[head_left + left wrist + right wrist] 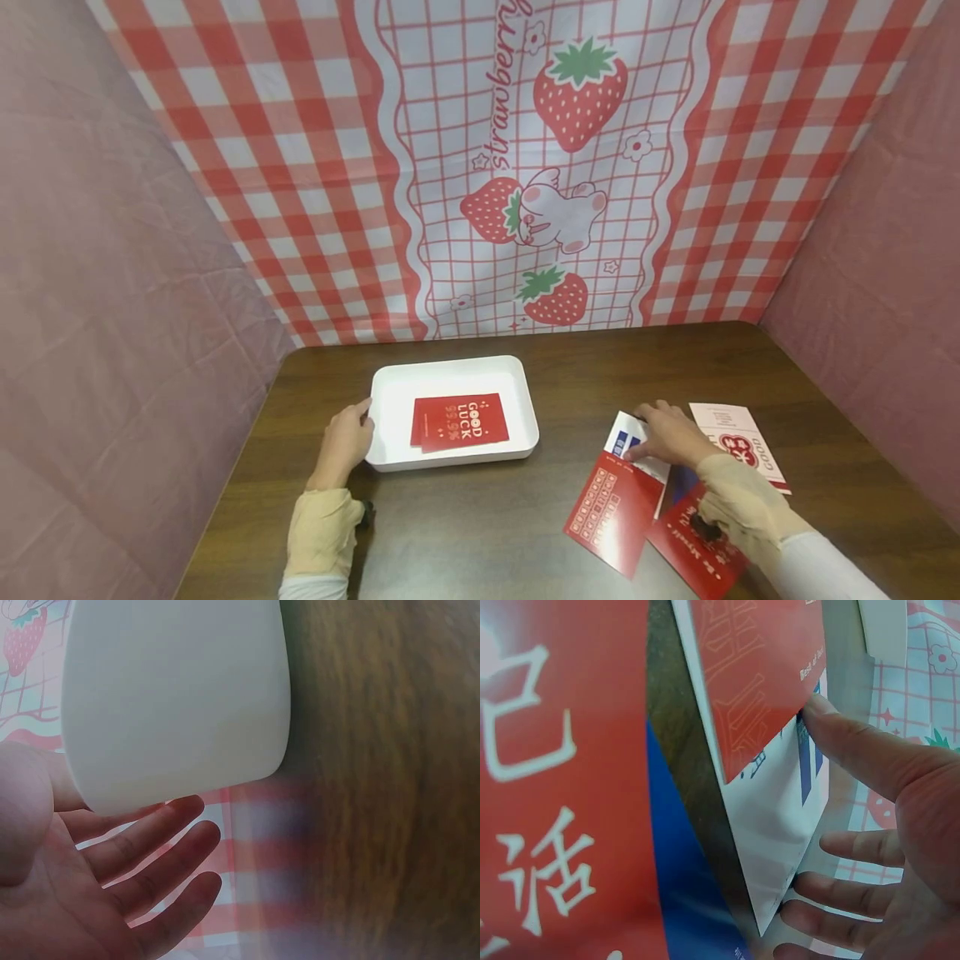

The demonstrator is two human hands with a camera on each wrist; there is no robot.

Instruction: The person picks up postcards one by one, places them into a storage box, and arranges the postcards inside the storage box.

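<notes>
My left hand [350, 437] is at the left end of a white tray [453, 461]. In the left wrist view its thumb goes behind the tray's rim, with the other fingers loosely spread along the outside. Inside the tray lie overlapping red cards [467, 421], the top one reading GOOD LUCK. My right hand [667, 433] reaches over a white card with blue print [621, 429]. Its thumb touches that card beside a red card [613, 512] overlapping it, and the other fingers lie along the card's edge in the right wrist view.
Under my right wrist lies another red card [693, 542], with a blue piece [682, 877] partly beneath it. A pale card with a red emblem [738, 446] lies farther right. Everything rests on a brown wooden table [480, 533], backed by a strawberry-print checked cloth [330, 208].
</notes>
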